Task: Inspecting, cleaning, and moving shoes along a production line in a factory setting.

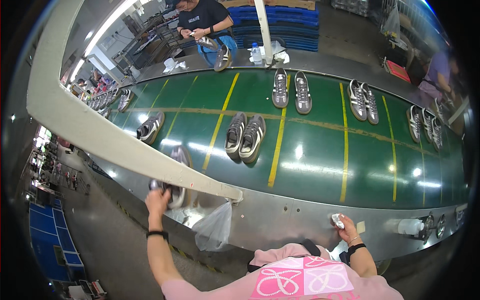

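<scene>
My left hand (pixel 157 201) is closed on a grey sneaker (pixel 176 196) at the belt's near edge, lower left. Part of that sneaker is hidden behind a pale slanted metal bar. Just above, another grey sneaker (pixel 181 155) shows partly behind the same bar. Over the steel ledge at the lower right, my right hand (pixel 347 231) is closed around a crumpled white cloth or tissue (pixel 338 220). In front of me on the green belt (pixel 310 160) stands a pair of grey sneakers with white stripes (pixel 245 137).
The pale bar (pixel 125 147) crosses the left side. More sneakers (pixel 363 102) stand along the belt. A clear plastic bag (pixel 214 227) hangs from the near ledge, and a translucent bottle (pixel 410 227) lies at right. Across the belt a person (pixel 205 20) handles a sneaker.
</scene>
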The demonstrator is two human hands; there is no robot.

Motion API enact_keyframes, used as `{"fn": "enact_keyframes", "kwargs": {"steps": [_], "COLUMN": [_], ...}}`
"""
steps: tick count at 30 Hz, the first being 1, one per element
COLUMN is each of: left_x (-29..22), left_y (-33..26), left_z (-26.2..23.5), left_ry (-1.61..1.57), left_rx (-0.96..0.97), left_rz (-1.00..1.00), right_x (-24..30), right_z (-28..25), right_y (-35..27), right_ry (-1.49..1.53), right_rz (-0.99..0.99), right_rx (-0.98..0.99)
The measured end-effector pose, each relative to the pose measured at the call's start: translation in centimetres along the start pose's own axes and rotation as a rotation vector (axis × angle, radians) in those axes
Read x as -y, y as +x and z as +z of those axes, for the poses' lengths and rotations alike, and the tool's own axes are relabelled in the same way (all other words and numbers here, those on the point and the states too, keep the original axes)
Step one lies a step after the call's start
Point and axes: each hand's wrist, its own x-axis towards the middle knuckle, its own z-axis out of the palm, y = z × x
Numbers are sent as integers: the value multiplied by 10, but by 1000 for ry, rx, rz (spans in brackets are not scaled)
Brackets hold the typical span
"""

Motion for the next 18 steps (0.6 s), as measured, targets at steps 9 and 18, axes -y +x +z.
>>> {"fn": "enact_keyframes", "kwargs": {"steps": [9,18], "left_x": [-48,-127], "left_y": [27,-168], "left_z": [173,127], "left_ry": [-453,-572], "left_rx": [-85,-2], "left_rz": [-104,54], "right_x": [-2,3], "right_z": [-11,-21], "right_y": [0,-1], "right_ry": [16,-33], "right_rz": [-6,22], "right_rx": [-50,-26]}}
